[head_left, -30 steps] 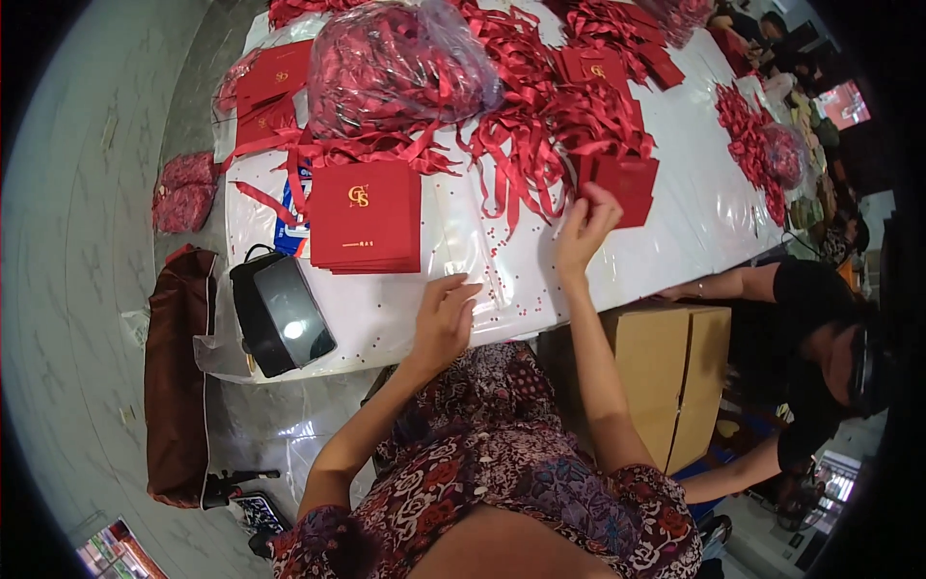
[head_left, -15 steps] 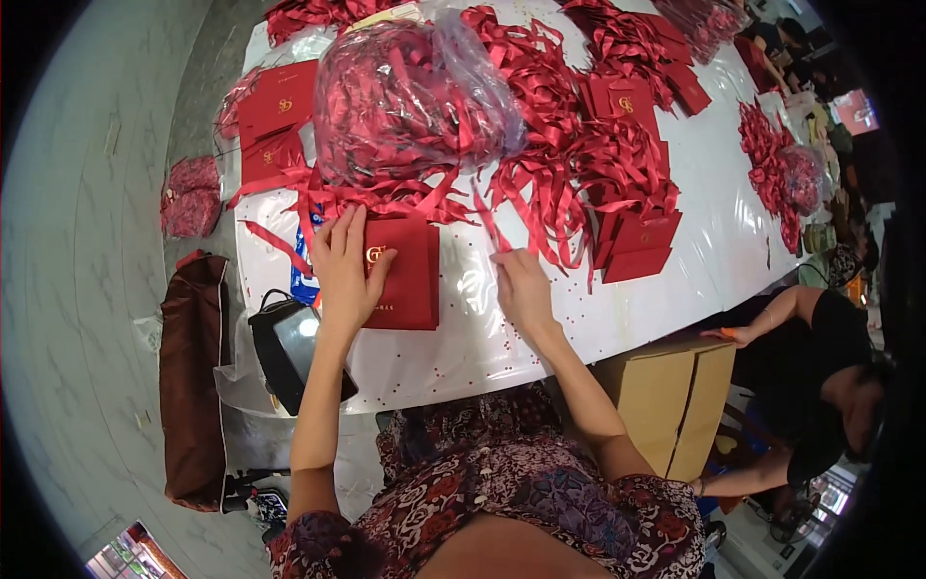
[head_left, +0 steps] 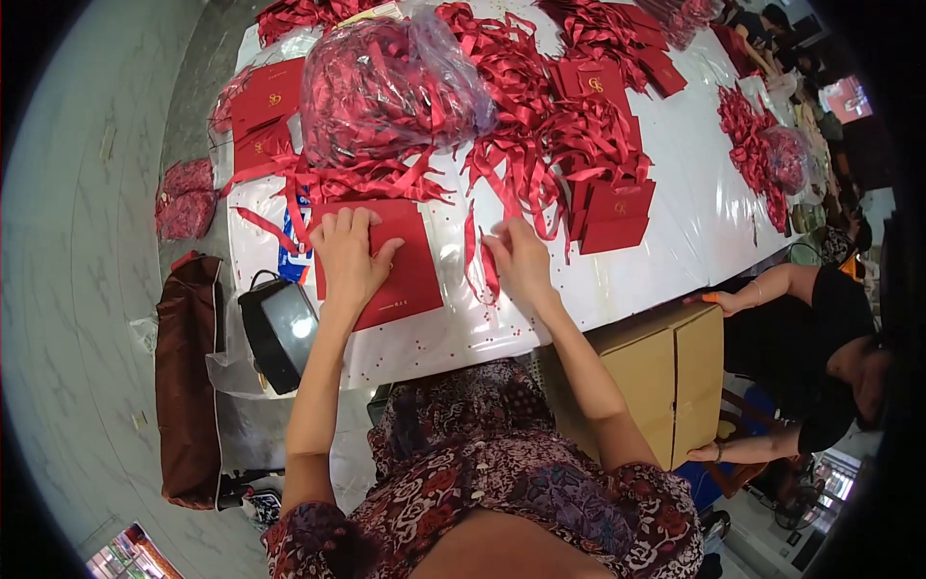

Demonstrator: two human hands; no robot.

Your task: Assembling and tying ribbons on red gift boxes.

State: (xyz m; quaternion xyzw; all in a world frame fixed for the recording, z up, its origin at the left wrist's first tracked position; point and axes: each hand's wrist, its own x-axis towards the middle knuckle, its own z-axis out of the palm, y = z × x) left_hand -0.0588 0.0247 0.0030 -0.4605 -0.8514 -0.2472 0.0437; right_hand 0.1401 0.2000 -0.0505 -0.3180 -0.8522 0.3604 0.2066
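Note:
A flat red paper bag [head_left: 410, 261] lies at a slant near the table's front edge, with another red layer under it at the left. On its upper left part rests my left hand [head_left: 345, 253], fingers bent and apart, thumb spread out over the gold print. Just right of the bag my right hand [head_left: 523, 259] pinches one end of a red ribbon [head_left: 472, 253], which hangs in a narrow loop onto the white table cover. The fingertips at the ribbon are partly hidden.
A clear plastic sack of red ribbons [head_left: 386, 92] stands beyond my hands. Stacked red bags [head_left: 617, 217] with ribbons lie right, more bags [head_left: 265, 101] left. A black device [head_left: 280, 328] sits by my left forearm. A co-worker holds a cardboard box [head_left: 666, 376] at right.
The top bag has turned aslant under my left hand, whose fingers are now more bent. The ribbon in my right hand now hangs looped toward me. The co-worker's cardboard box has come up and left.

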